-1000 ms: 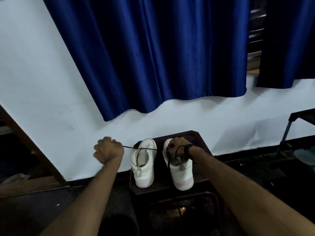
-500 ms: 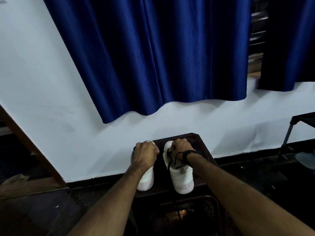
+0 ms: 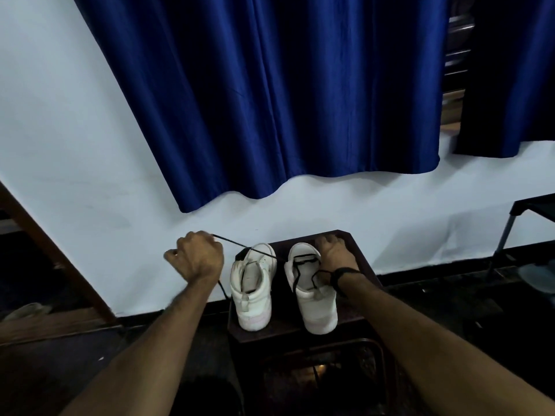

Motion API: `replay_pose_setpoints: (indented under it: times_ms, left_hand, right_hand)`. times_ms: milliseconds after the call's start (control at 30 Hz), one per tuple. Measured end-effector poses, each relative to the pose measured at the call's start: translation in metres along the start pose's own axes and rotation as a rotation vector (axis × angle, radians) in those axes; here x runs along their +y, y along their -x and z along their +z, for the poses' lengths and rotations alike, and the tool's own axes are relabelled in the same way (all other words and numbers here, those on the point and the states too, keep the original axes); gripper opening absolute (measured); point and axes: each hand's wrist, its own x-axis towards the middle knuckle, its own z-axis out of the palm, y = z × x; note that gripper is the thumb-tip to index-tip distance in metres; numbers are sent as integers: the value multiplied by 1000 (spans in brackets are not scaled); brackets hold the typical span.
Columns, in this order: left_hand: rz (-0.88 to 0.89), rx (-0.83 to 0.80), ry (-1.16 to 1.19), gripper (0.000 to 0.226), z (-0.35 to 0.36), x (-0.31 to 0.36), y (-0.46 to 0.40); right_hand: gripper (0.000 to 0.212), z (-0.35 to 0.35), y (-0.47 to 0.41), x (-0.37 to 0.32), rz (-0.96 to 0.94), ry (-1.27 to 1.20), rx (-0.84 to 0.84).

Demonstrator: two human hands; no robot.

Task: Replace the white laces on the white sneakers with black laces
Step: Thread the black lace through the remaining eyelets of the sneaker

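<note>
Fingers of the left hand [image 3: 196, 259] grip a taut black lace [image 3: 240, 246]; the right hand [image 3: 335, 253] rests flat on the right sneaker [image 3: 312, 291]; no readable branding.

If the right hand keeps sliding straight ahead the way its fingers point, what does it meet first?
Probably the white wall. The right hand rests by the toe of the right sneaker, fingers aimed past the far edge of the dark stool. Nothing else shows between, though depth is hard to judge.

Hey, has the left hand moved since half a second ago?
Yes. The left hand has moved left, off the left sneaker, and grips the black lace drawn taut over it.
</note>
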Motion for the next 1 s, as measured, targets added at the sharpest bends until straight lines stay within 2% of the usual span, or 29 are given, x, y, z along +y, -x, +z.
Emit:
replay_pose_setpoints:
  times_ms: [67,100,167,233,300,400,500,667,800,933,1000]
  left_hand:
    - [-102,-93,-35,24,2,-12,-2]
    - [-91,-127,-31,28,5,-14,-1]
    - [64,-153,30,41,11,-8,6]
    - [301,-185,81,49,17,10,15]
    - [497,-331,117,48,27,30,25]
    - [635,-543,84,38,36,54,43]
    - [755,-464,21,26,41,64,50]
    - [618,-193,-77,20,48,49,47]
    - [541,-178,-47,20,54,51,55]
    - [549,-251,24,17,60,44,58]
    - [574,-217,87,15,58,40,60]
  right_hand:
    - [43,6,4,2,67,-76,81]
    - [39,8,7,1,84,-120,105]
    - [28,10,13,-2,122,-214,157]
    - [20,11,18,-5,142,-253,207]
    - [18,11,21,-6,141,-256,235]
    - [19,12,21,-7,125,-264,249]
    - [24,16,18,-7,120,-263,251]
    - [29,22,14,-7,140,-288,248]
    - [30,24,15,-6,147,-317,250]
    - [40,16,17,-3,-119,-184,354]
    - [27,11,23,-8,-228,-135,462]
